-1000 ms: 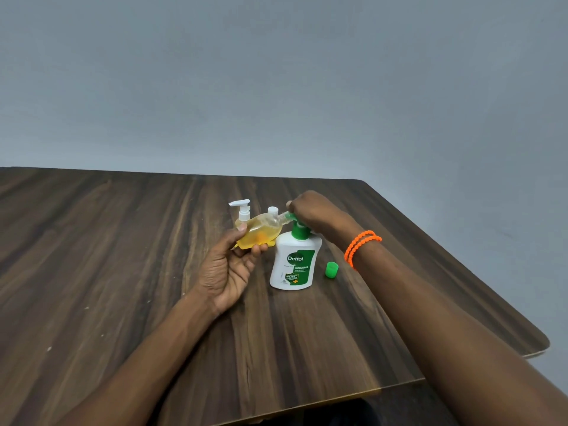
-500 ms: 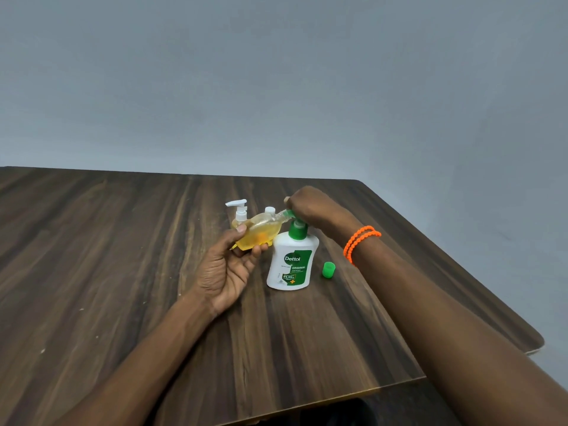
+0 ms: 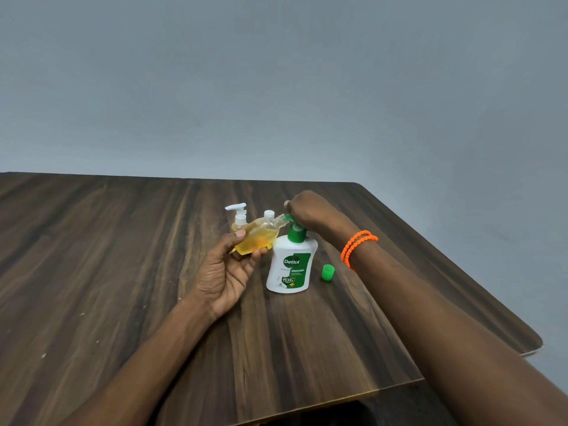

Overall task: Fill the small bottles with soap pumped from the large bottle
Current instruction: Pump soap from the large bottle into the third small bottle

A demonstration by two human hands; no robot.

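Table (image 3: 123, 272) of dark wood carries it all, and near its right edge we see the large Dettol bottle (image 3: 290, 265) standing upright. Our right hand (image 3: 310, 210) curls over its green pump head (image 3: 290, 218). Our left hand (image 3: 227, 272) grips a tilted small bottle (image 3: 256, 236) of yellow soap, neck at the spout. Behind it stand two more small bottles (image 3: 239, 216). Just right of the Dettol lies a green cap (image 3: 327, 273).

Left hand (image 3: 227, 272) tilting small bottle (image 3: 256, 236) to large bottle (image 3: 290, 265) nozzle, right hand (image 3: 310, 210) on pump
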